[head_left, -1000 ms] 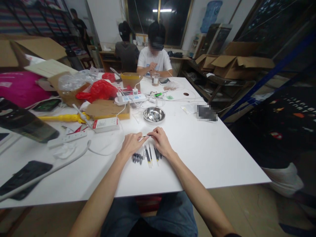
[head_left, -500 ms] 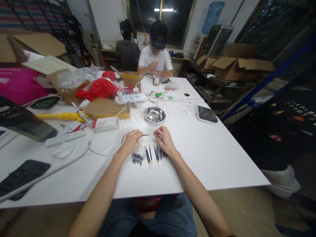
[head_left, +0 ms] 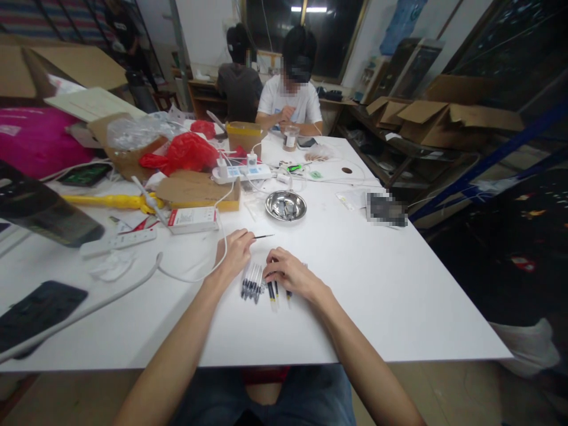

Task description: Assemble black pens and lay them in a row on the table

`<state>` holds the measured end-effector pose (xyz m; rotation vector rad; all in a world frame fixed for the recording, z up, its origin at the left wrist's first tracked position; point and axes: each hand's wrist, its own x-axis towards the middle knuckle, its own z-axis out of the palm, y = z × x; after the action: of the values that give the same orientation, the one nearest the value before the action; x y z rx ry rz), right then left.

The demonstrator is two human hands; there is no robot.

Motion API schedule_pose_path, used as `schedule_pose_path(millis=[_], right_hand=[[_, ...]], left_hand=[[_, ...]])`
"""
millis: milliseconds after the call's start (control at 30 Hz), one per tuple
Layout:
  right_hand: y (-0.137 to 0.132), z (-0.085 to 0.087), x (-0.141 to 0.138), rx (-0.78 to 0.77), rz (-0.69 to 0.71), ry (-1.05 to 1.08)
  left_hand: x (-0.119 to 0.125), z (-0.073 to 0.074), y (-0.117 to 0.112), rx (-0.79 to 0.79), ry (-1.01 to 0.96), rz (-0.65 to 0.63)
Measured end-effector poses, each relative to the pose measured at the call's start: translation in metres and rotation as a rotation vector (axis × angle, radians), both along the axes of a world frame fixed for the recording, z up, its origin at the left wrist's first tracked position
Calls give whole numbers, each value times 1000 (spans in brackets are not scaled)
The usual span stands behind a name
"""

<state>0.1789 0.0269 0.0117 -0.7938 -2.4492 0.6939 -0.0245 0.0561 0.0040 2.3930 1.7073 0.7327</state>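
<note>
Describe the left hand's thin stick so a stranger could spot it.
On the white table, find the shiny metal bowl. Nearer the camera and to its left, the left hand holds a thin dark stick pointing right. Unlike the similar sticks partly under the right hand, it is held crosswise.

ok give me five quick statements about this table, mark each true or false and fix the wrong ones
1. The left hand holds a thin dark rod. True.
2. The right hand is inside the metal bowl. False: it is over the yellow-banded rods, nearer the person than the bowl.
3. Small parts lie in the metal bowl. True.
4. The red plastic bag is on the right side of the table. False: it is on the left.
5. Clear tubes lie left of the right hand. True.
</note>
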Motion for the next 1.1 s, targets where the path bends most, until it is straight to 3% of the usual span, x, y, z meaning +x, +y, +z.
schedule_pose_path(millis=[233,533,733,867,1033,1100], right_hand=[[-5,7,0,-57,82,11],[-7,10,0,-87,76,-13],[-4,9,2,-29,19,3],[-1,7,6,51,-186,49],[7,0,18,71,-719,200],[12,-2,27,37,-909,164]], left_hand=[[0,-1,0,12,-25,17],[-1,2,-1,-17,-23,35],[0,2,-2,3,-27,24],[-1,0,-3,10,-34,9],[0,-3,-3,10,-56,14],[1,-4,-4,20,-62,10]])
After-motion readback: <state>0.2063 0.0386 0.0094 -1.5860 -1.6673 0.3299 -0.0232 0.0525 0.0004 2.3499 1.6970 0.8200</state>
